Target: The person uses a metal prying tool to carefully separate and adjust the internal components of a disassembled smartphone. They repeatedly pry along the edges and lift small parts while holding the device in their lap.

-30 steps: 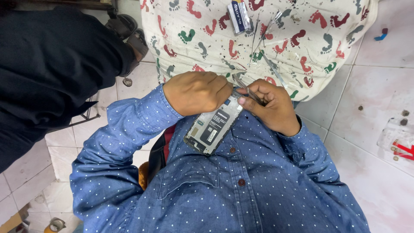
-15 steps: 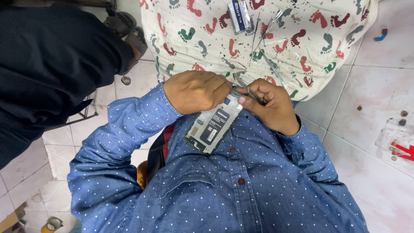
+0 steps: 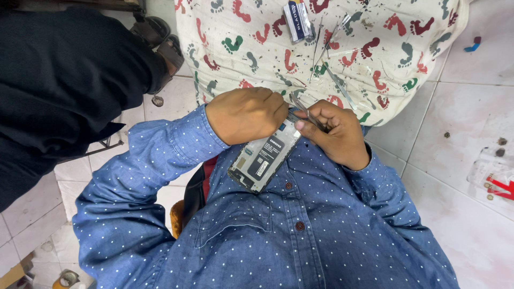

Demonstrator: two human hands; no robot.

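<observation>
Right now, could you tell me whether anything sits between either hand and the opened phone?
Nothing visible does. The left hand grips the top end of the opened phone directly, and the right hand holds tweezers whose tips meet the phone's upper edge. The exact contact point is hidden behind the left hand's knuckles.

White tile floor (image 3: 460, 107) with dark grout lines, some dirty spots. Cream cloth (image 3: 375, 64) spread on floor, printed with red, green, grey footprints, speckled with dark bits. Thin metal tools (image 3: 326, 48) lie on cloth, near small flat packet (image 3: 297, 20). Sandals (image 3: 160, 40) at top left. Small blue scrap (image 3: 472, 45), maybe plastic, on tile.
</observation>
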